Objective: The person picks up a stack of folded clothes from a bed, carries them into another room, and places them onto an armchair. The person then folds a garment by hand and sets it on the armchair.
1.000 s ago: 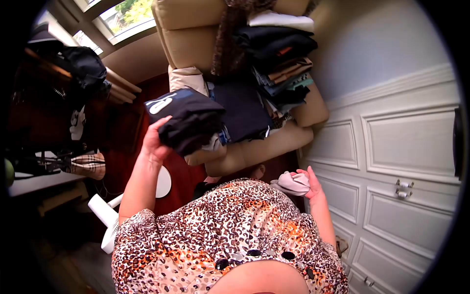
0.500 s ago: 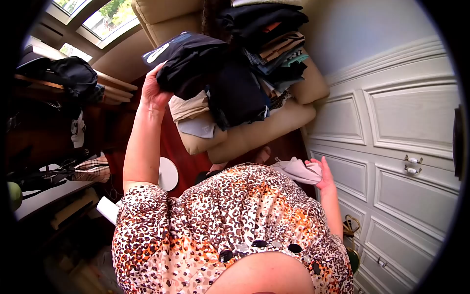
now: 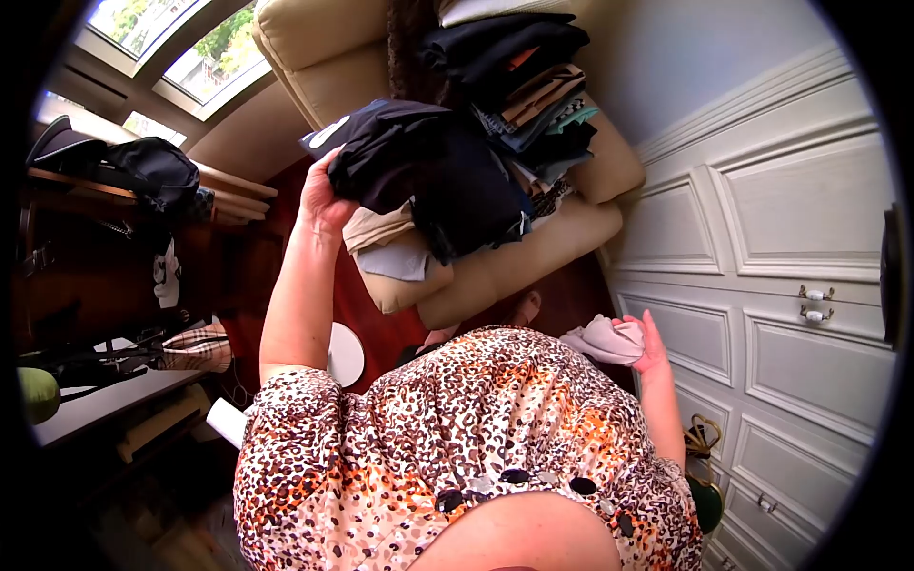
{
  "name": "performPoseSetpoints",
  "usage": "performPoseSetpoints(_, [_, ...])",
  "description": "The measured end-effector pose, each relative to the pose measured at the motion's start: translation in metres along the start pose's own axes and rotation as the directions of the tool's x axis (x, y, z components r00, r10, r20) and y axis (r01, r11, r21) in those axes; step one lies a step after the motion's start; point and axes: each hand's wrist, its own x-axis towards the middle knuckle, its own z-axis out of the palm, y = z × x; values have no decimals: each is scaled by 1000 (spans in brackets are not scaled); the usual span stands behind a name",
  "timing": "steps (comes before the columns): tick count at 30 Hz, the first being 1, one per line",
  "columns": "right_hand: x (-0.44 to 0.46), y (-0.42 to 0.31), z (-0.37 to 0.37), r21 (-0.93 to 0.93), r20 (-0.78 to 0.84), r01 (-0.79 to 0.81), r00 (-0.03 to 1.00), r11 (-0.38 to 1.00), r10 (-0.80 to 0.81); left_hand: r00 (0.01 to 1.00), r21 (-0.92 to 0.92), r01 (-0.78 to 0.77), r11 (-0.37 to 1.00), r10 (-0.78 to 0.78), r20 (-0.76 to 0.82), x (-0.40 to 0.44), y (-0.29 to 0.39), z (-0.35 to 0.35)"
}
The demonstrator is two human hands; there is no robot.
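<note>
Black folded garments in L hand over the sofa, pale pink cloth in R hand near the drawers.

Cream padded sofa (image 3: 528, 264) takes the bulk, seat & armrest doing duty as shelf; panelled drawer unit (image 3: 809, 195) stands to the R. Tall clothes stack (image 3: 543, 100) sits on the sofa's R side, folded flat prob. so it won't topple. Dark navy pile (image 3: 471, 214) lies beside it. Black garments (image 3: 395, 143), white print at one corner, are over the seat; can't tell if they touch the pile. L hand (image 3: 326, 195) grips their near edge, thumb on top, prob. to keep the folds together; fingers underneath hidden. Smallest: pale pink cloth (image 3: 606, 340), bunched in R hand (image 3: 651, 348), fingers loosely spread, prob. b/c it's light.
</note>
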Motion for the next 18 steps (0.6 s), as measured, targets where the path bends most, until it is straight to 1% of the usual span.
performPoseSetpoints(3, [1, -1, -1, 4, 5, 1, 1000, 1000, -1, 998, 15, -36, 999, 35, 49, 9, -13, 10])
performPoseSetpoints(5, [2, -1, -3, 11, 21, 8, 1000, 1000, -9, 986, 17, -85, 996, 81, 145, 9, -25, 23])
performPoseSetpoints(7, [3, -2, 3, 13, 19, -7, 1000, 1000, 7, 988, -4, -88, 996, 88, 125, 2, -44, 34])
performPoseSetpoints(8, [5, -2, 5, 17, 23, -5, 1000, 1000, 4, 991, -18, -85, 996, 86, 106, 1, -54, 30])
performPoseSetpoints(9, [6, -1, 6, 9, 27, -12, 1000, 1000, 11, 990, 8, -91, 996, 90, 105, 4, -66, 19])
performPoseSetpoints(10, [8, 0, 7, 1, 30, -19, 999, 1000, 18, 999, 30, -29, 999, 28, 36, 4, -78, 12])
performPoseSetpoints(11, [12, 1, 6, 8, 30, -18, 999, 1000, 17, 995, 12, 61, 998, -60, -80, 15, -91, -11])
performPoseSetpoints(12, [15, 2, 4, 8, 44, -25, 999, 1000, 25, 977, 24, 103, 994, -97, -188, 26, -106, -30])
performPoseSetpoints(13, [17, 3, 4, 7, 58, -33, 998, 999, 33, 953, 28, 177, 984, -164, -254, 40, -118, -64])
performPoseSetpoints(14, [15, 2, 7, 18, 55, -31, 998, 999, 30, 904, 100, 238, 966, -183, -387, 48, -130, -87])
performPoseSetpoints(16, [10, -7, 16, -15, 48, -41, 998, 999, 41, 821, 158, 278, 947, -149, -552, 50, -143, -105])
performPoseSetpoints(18, [11, -9, 13, 8, 61, -43, 997, 999, 42, 863, 154, 229, 961, -127, -489, 51, -133, -119])
